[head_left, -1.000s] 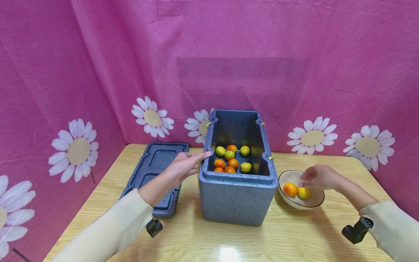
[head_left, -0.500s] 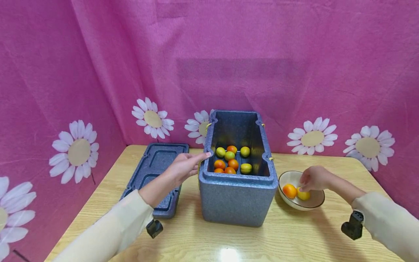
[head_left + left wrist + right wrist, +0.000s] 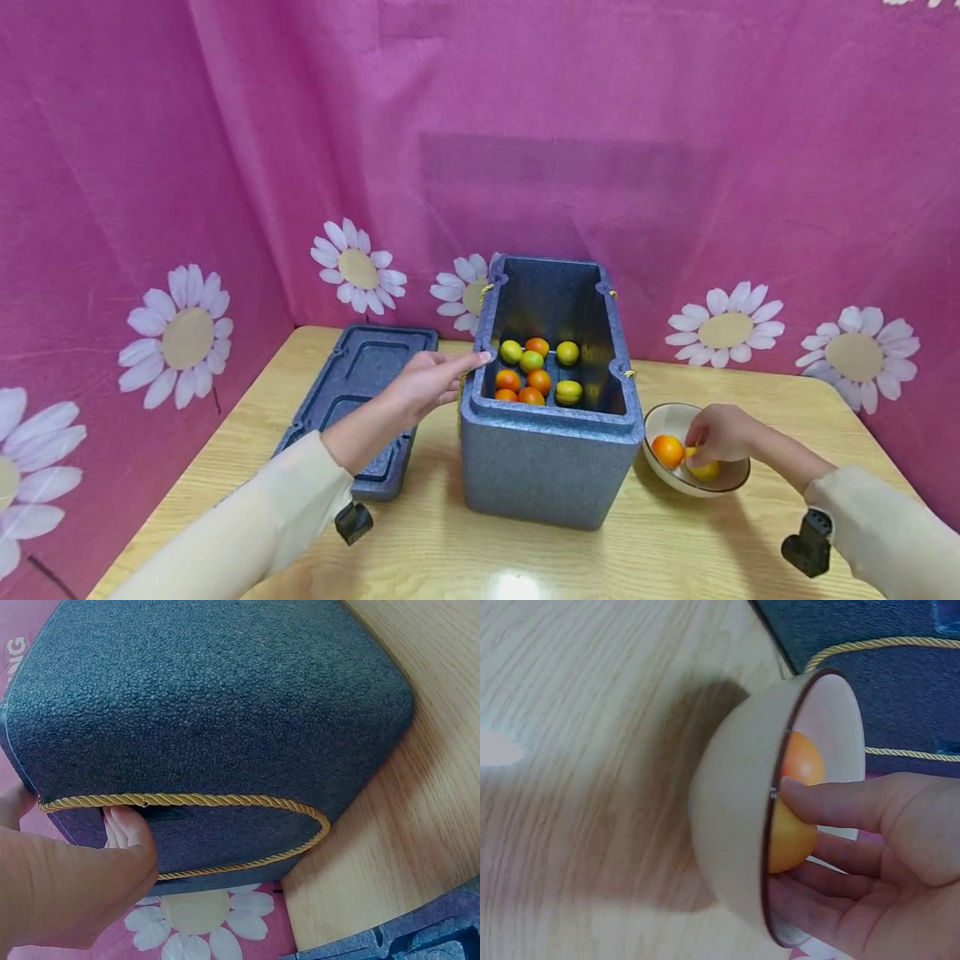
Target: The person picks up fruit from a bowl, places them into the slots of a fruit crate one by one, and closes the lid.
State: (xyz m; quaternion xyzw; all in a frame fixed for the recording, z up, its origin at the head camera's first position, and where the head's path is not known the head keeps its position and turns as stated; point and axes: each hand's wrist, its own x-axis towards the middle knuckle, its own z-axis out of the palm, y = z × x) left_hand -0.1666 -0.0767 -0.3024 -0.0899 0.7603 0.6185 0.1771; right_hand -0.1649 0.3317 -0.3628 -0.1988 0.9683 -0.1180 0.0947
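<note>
My right hand (image 3: 723, 433) reaches into a cream bowl (image 3: 738, 475) with a dark rim. Its thumb and fingers curl around a yellow round fruit (image 3: 791, 840). Beside that lies an orange round fruit (image 3: 667, 450), also in the bowl. My left hand (image 3: 427, 383) grips the left wall of a grey foam box (image 3: 547, 475). The thumb lies over the rim, while the fingers (image 3: 127, 825) press the outer side by a gold rope handle (image 3: 240, 801). Inside the box, several orange fruits (image 3: 537, 382) and yellow-green fruits (image 3: 567, 353) lie on the bottom.
A grey foam lid (image 3: 375, 367) lies flat on the wooden table (image 3: 420, 550), left of the box. Pink cloth with white daisies (image 3: 726, 329) hangs behind and to the left. The bowl stands close to the box's right side.
My right hand has lowered into the bowl and closed its fingers around the yellow fruit. The left hand stays on the box wall. The head view has shifted slightly.
</note>
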